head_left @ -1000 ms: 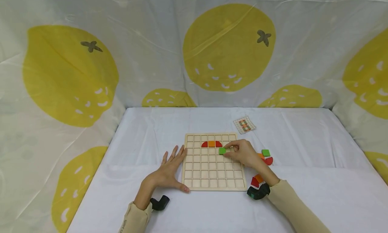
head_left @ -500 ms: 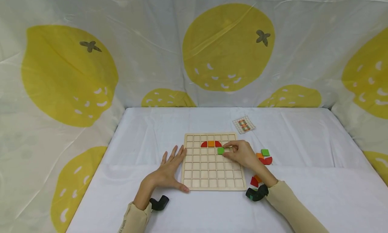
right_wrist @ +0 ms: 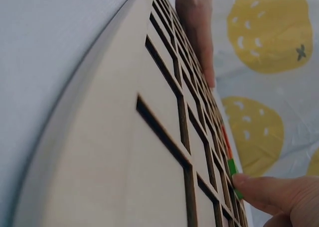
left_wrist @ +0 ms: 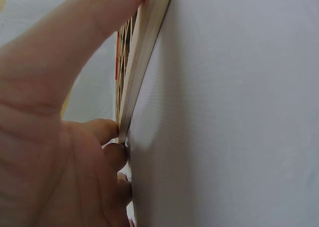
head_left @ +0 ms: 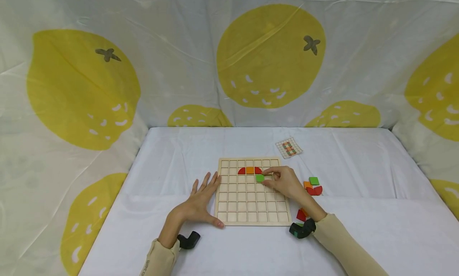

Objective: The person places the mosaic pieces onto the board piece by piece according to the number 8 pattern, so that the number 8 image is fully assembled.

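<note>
A wooden grid board (head_left: 246,206) lies flat on the white cloth. My left hand (head_left: 199,204) rests at its left side, fingers spread, with the thumb by the near left corner; in the left wrist view the thumb and fingertips touch the board's edge (left_wrist: 137,62). My right hand (head_left: 288,183) reaches over from the right and pinches a green square tile (head_left: 259,178) between thumb and index finger. This tile sits in the third row, just below a red quarter-round tile (head_left: 257,170). An orange square tile (head_left: 250,170) and another red quarter-round (head_left: 242,171) complete that upper row's group.
A small card (head_left: 289,148) printed with a coloured grid pattern lies behind the board. Loose tiles lie to the right: a green square (head_left: 314,181), an orange one (head_left: 307,185) and red pieces (head_left: 317,190). More tiles (head_left: 301,215) lie partly hidden by the right wrist's black camera (head_left: 303,229).
The right hand has shifted slightly left, carrying the green square tile from the right into line below the right red tile. The left hand has stayed in place.
</note>
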Tool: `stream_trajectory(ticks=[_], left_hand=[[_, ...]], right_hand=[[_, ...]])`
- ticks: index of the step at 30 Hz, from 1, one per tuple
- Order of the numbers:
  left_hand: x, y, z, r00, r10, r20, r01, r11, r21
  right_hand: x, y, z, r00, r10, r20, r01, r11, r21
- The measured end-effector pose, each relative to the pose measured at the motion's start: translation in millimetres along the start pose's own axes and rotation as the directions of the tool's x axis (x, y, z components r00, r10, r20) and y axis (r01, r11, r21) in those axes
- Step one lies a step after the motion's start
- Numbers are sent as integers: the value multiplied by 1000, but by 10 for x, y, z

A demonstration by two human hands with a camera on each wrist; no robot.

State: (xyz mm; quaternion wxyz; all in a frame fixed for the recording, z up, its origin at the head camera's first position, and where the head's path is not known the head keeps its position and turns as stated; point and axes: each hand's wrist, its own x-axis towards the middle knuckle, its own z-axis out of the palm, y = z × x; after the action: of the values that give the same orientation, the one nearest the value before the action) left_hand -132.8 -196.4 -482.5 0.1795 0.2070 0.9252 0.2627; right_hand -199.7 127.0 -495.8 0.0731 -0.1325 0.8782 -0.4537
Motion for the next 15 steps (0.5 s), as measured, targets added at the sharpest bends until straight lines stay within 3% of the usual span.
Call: stream_trajectory(ticks=[15], left_hand=[[-16, -4, -4, 1000, 14, -3, -14, 1000, -9]], right_hand=[[24, -5, 62, 1000, -11, -7, 11, 999, 36]])
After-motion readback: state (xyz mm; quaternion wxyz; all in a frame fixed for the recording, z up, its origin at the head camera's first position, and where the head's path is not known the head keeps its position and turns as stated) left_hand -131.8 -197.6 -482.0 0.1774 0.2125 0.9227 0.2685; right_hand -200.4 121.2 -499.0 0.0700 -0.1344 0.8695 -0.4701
